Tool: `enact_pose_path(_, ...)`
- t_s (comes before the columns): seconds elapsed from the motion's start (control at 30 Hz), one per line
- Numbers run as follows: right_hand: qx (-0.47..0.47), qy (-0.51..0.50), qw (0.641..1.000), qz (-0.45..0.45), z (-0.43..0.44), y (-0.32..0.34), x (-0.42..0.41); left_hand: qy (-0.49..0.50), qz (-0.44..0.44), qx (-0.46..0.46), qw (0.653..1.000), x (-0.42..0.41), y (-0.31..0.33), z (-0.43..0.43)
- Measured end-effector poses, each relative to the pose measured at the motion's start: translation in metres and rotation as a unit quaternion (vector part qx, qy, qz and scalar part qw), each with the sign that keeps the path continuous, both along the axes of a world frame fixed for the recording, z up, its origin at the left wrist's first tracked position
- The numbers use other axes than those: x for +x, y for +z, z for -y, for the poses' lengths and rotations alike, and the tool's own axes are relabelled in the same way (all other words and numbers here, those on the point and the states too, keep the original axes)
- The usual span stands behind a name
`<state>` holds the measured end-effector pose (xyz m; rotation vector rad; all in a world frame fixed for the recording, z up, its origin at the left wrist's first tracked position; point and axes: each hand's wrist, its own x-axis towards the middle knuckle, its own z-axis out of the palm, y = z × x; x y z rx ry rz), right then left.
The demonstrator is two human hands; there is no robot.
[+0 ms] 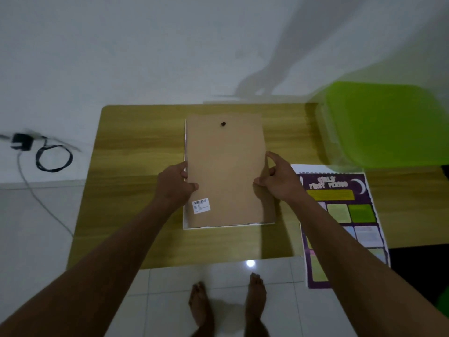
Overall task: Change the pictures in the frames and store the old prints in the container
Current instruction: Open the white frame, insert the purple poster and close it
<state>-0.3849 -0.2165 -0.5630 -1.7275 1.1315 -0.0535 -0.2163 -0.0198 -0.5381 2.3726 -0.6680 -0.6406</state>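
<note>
A picture frame lies face down in the middle of the wooden table [136,166]; its brown backing board [224,166] shows a small dark hanger near the top and a white barcode sticker low on the left. The white frame edge [218,226] peeks out along the left and bottom. My left hand [176,183] grips the board's left edge, thumb on top. My right hand [277,180] pinches its right edge. A purple poster print [340,215] lies flat to the right of the frame. A green-lidded plastic container [384,125] stands at the table's back right.
The low table stands against a white wall on white floor tiles. A black charger with a coiled cable [52,156] lies on the floor to the left. My bare feet [228,305] stand just before the table's front edge. A dark object sits at the right edge.
</note>
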Motion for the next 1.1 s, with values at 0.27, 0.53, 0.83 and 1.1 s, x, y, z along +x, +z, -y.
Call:
enact_pose_path(0.27,-0.031,0.03,0.999,-0.029,-0.002,-0.012,-0.001,0.002,0.006,0.032,0.999,-0.002,-0.003,0.003)
enact_pose_path(0.53,-0.026,0.031,0.999,-0.014,0.0,-0.014,-0.004,0.002,0.009,-0.004,1.0,0.0,0.0,-0.005)
enact_pose_path(0.83,-0.131,0.058,0.988,-0.057,-0.01,-0.008,0.0,0.014,0.015,-0.003,1.0,-0.001,-0.007,0.0)
enact_pose_path(1.1,-0.108,0.039,0.992,-0.06,-0.003,0.0,-0.012,0.005,0.015,0.001,1.0,-0.003,-0.015,0.005)
